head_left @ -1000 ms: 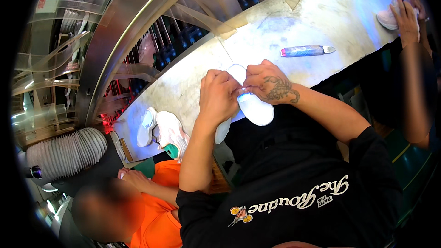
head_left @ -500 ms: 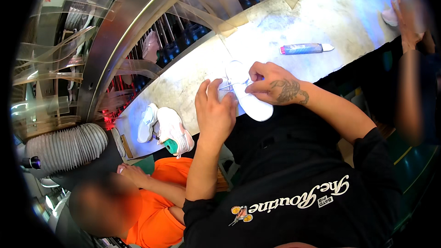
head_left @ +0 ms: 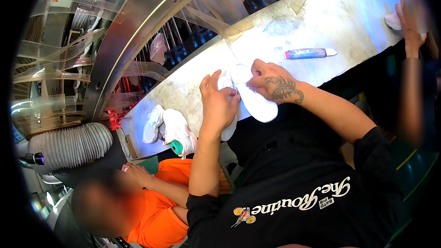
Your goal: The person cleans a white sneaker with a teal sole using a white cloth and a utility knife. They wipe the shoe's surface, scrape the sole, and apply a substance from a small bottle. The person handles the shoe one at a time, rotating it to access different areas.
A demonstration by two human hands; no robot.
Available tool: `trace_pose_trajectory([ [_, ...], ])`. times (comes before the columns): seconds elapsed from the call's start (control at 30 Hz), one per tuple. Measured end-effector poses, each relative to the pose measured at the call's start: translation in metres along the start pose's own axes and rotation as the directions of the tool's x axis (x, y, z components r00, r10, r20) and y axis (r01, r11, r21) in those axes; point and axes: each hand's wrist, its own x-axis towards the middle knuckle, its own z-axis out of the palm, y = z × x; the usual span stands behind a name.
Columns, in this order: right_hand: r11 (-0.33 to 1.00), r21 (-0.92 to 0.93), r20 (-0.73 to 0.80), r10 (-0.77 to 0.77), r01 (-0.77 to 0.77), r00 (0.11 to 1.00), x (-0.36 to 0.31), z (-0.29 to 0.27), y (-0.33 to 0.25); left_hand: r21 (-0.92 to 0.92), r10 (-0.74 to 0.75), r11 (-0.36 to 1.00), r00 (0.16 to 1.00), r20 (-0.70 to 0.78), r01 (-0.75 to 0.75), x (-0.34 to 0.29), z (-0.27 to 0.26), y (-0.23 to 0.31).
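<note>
On the bench in front of me, a white shoe [head_left: 261,105] lies with its rounded end toward my body. Part of a second white shoe [head_left: 228,131] shows beneath my left hand [head_left: 220,103]. A thin white lace [head_left: 237,84] runs across between my hands. My left thumb and a finger pinch its left part, while the other fingers stick up. Over the shoe's right side, my right hand [head_left: 275,81] is closed, thumb and forefinger pressed together at the lace's right end. The exact pinch points are partly hidden by the fingers.
A blue-grey marker-like stick [head_left: 310,53] lies beyond my right hand on the pale bench [head_left: 275,30]. White shoes [head_left: 177,131] stand at left, near a person in orange [head_left: 158,211]. Another person's hand [head_left: 411,32] is at far right. Clear strips [head_left: 220,23] hang over the machine opening.
My left hand has shifted slightly right and turned, with its thumb now drawn in on the lace. More of the second shoe shows below it. The whole view has moved a little.
</note>
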Motion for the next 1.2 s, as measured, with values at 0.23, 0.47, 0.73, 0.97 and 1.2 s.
trace_pose_trajectory([
  [0.23, 0.999, 0.024, 0.017, 0.021, -0.021, 1.0, -0.005, 0.006, -0.011, -0.05, 0.223, 0.971, 0.963, -0.149, -0.233, -0.016, 0.002, -0.012],
  [0.47, 0.998, 0.05, 0.028, 0.037, -0.038, 0.999, -0.005, 0.018, -0.016, -0.035, 0.262, 0.962, 0.954, -0.149, -0.27, -0.011, 0.0, -0.003],
  [0.73, 0.994, 0.103, 0.005, -0.027, 0.026, 1.0, -0.01, 0.016, -0.004, 0.056, 0.289, 0.957, 0.953, -0.093, -0.285, -0.007, 0.0, -0.005],
  [0.97, 0.992, 0.124, -0.002, -0.015, 0.016, 1.0, -0.01, 0.018, -0.003, 0.101, 0.318, 0.945, 0.946, -0.064, -0.311, -0.005, 0.0, -0.003],
  [1.2, 0.996, 0.088, 0.137, 0.009, -0.021, 0.99, 0.004, 0.004, -0.01, 0.129, 0.31, 0.945, 0.949, -0.053, -0.301, -0.006, 0.001, -0.002],
])
